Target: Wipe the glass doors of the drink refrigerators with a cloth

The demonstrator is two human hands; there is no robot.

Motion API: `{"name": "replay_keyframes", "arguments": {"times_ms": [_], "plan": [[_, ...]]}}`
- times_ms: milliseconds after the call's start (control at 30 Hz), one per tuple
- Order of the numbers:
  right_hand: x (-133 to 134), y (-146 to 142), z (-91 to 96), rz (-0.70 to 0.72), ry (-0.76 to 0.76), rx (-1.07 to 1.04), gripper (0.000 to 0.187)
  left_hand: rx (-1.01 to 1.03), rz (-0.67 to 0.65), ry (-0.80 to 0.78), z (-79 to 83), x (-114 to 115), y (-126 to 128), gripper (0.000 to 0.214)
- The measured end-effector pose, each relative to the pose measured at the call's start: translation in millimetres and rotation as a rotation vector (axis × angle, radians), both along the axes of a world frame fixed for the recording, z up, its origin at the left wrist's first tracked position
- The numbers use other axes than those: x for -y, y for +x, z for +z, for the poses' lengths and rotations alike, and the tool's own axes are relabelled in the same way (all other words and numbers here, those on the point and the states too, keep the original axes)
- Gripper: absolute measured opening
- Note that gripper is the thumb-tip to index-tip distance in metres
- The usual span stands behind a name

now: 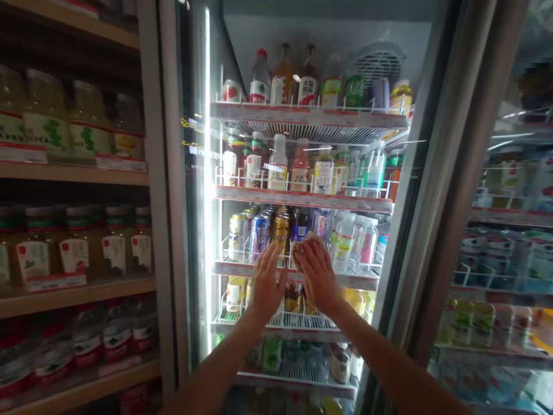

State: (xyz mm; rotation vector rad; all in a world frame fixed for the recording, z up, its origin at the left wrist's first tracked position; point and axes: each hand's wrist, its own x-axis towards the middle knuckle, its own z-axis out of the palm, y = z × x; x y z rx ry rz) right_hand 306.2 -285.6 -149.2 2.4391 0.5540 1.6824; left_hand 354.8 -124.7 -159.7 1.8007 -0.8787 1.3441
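A lit drinks fridge stands before me behind a glass door [298, 158] that carries faint reflections. My right hand [318, 276] presses a crumpled light-brown cloth [311, 237] against the glass, in front of the can shelf. Just to its left, my left hand [266, 285] is raised with the fingers stretched out, at or on the glass; whether it touches cannot be told. Behind the hands are a gold can [281, 227], a blue can [260, 233] and a dark bottle [299, 222]. Parts of the lower shelves are hidden by my hands and forearms.
Wooden shelves [78, 172] with rows of juice bottles stand on the left. A metal door frame [453, 155] runs down the right side, and another glass-fronted fridge with packed drinks [479, 323] lies beyond it. A bright light strip [207, 173] lines the fridge's left edge.
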Motion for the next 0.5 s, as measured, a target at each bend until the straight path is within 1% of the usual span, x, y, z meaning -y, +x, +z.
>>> {"name": "replay_keyframes", "arguments": {"times_ms": [67, 100, 133, 200, 300, 367, 433, 500], "plan": [[4.9, -6.5, -8.2, 0.101, -0.019, -0.065, 0.064, -0.046, -0.16, -0.021, 9.7, 19.4, -11.7, 0.045], [13.0, -11.0, -7.6, 0.151, -0.036, -0.086, 0.062, -0.055, -0.198, -0.022, 14.2, 30.8, -17.0, 0.044], [23.7, -15.7, -4.9, 0.187, -0.05, -0.091, 0.06, -0.049, -0.199, -0.015, 18.2, 43.0, -21.5, 0.044], [48.0, -23.1, 4.3, 0.182, -0.037, -0.044, 0.057, -0.008, -0.115, 0.024, 24.5, 68.3, -27.6, 0.044], [77.4, -25.6, 17.4, 0.052, 0.004, 0.1, 0.06, 0.042, 0.095, 0.062, 28.5, 103.0, -28.9, 0.051], [88.6, -22.7, 23.0, -0.03, -0.035, 0.145, 0.063, 0.113, 0.195, 0.045, 27.5, 117.4, -25.1, 0.052], [95.8, -19.2, 28.0, -0.097, -0.065, 0.182, 0.063, 0.256, 0.232, 0.061, 24.8, 119.7, -18.3, 0.047], [102.6, -16.6, 34.7, -0.154, -0.013, 0.277, 0.061, 0.387, 0.219, 0.108, 22.9, 107.1, -9.1, 0.039]]}}
